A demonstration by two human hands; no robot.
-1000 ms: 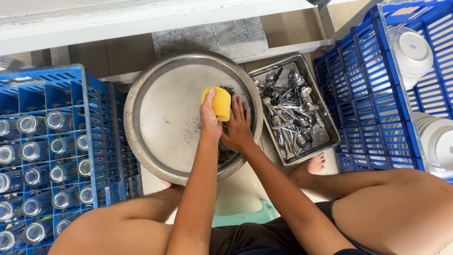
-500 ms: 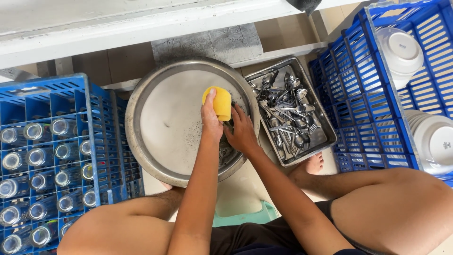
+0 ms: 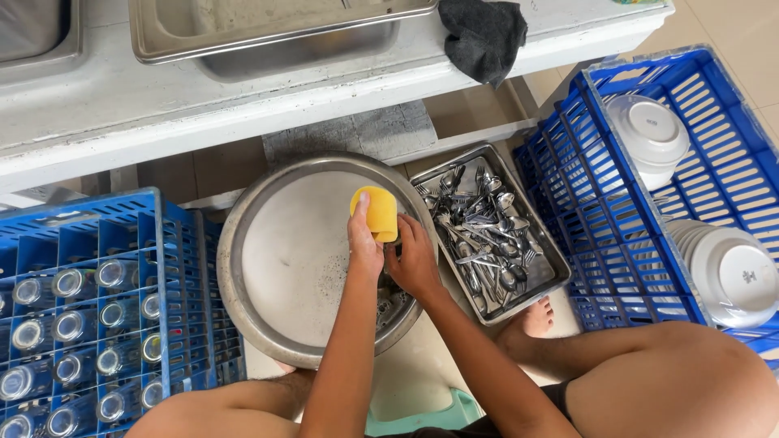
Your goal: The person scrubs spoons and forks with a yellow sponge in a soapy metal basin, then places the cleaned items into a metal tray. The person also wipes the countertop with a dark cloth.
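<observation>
Left hand (image 3: 364, 243) curled around a soft, porous yellow sponge (image 3: 378, 214), thumb and fingers pinching it above the right side of a big round steel basin (image 3: 276, 251). Right hand (image 3: 415, 259) just beside it, fingers bent over the basin's rim, touching the left hand; whether anything sits in its grip, impossible to tell. Basin dull and smooth, a patch of suds near the middle, darker wet shapes at the lower right under the wrists.

Right of the basin, touching its edge: a rectangular metal tray (image 3: 545, 243) heaped with shiny spoons and forks (image 3: 487, 235). Further right, a blue lattice plastic crate (image 3: 617, 203) with glossy white bowls (image 3: 649, 134). On the left, a blue compartment rack (image 3: 122, 235) of upright glasses (image 3: 69, 284), tight against the basin. Above, a white desk (image 3: 162, 105) edge with a sunk steel sink (image 3: 268, 28) and a dark crumpled cloth (image 3: 483, 32). Little free floor: only a strip in front between the knees.
</observation>
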